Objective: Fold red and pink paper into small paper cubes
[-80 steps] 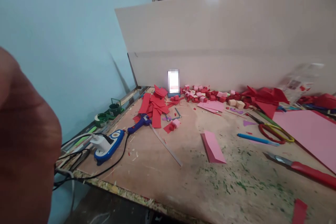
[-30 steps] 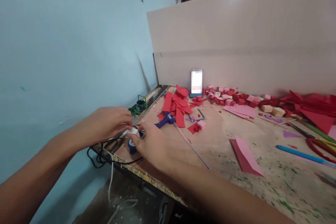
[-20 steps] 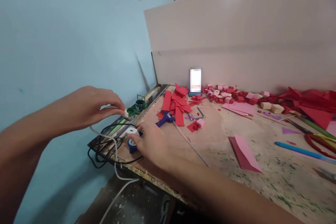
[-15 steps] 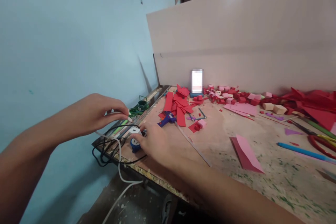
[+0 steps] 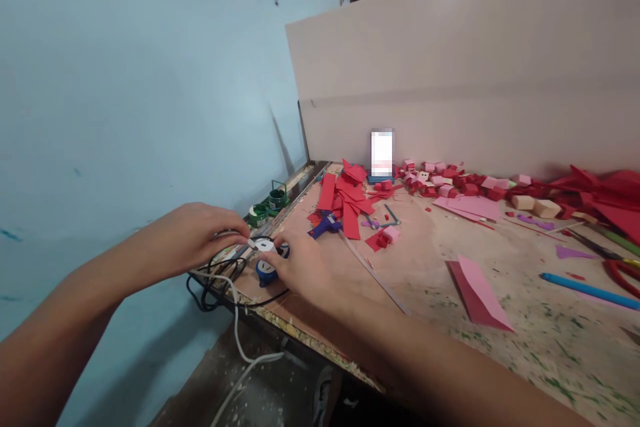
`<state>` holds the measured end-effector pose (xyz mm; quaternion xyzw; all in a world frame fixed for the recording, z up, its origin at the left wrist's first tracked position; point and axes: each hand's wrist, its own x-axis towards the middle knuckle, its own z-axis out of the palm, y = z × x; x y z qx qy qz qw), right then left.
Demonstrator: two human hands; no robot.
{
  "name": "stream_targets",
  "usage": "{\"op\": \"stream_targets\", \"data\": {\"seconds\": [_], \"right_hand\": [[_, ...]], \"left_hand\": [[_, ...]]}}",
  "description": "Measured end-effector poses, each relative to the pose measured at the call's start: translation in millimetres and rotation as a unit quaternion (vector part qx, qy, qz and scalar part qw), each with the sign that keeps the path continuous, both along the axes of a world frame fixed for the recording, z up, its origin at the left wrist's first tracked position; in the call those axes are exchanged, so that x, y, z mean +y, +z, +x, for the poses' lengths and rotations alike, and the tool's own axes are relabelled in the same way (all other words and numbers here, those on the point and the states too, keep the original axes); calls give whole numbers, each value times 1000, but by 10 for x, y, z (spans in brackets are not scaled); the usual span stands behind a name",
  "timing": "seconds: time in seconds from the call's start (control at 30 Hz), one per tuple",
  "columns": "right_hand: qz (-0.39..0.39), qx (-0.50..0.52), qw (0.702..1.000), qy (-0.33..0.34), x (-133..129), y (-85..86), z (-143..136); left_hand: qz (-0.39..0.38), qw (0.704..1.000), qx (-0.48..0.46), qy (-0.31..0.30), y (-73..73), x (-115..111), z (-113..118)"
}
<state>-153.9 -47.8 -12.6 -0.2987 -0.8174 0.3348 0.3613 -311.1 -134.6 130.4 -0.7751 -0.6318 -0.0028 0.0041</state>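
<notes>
My left hand (image 5: 213, 233) pinches the small end plug (image 5: 252, 243) of a white cable (image 5: 235, 310). That end is right at the side of a white adapter (image 5: 265, 246); whether it is inserted, I cannot tell. Thumb and fingers of my right hand (image 5: 303, 267) grip the adapter, which sits on a blue round power socket (image 5: 266, 269) near the table's left edge. Black cable (image 5: 204, 293) lies in loops beside it.
A blue glue gun (image 5: 326, 224) lies behind my right hand, near red paper pieces (image 5: 350, 197). A bright phone screen (image 5: 383, 153) stands against the board. Folded pink paper (image 5: 480, 293), a blue pen (image 5: 590, 290) and scissors (image 5: 617, 273) are to the right.
My left hand has moved right and slightly down, bringing the cable end up to the adapter. My right hand keeps its grip. The view has shifted slightly.
</notes>
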Motion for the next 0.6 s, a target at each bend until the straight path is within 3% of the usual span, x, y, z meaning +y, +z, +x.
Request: {"op": "stream_targets", "data": {"seconds": [0.17, 0.37, 0.6], "right_hand": [[-7, -4, 1000, -6, 24, -14, -19], [7, -8, 1000, -2, 28, -24, -7], [24, -17, 1000, 2, 52, -37, -14]], "left_hand": [[15, 997, 57, 40, -82, 67, 18], [26, 997, 70, -9, -216, 134, 41], [114, 992, 60, 16, -197, 202, 86]]}}
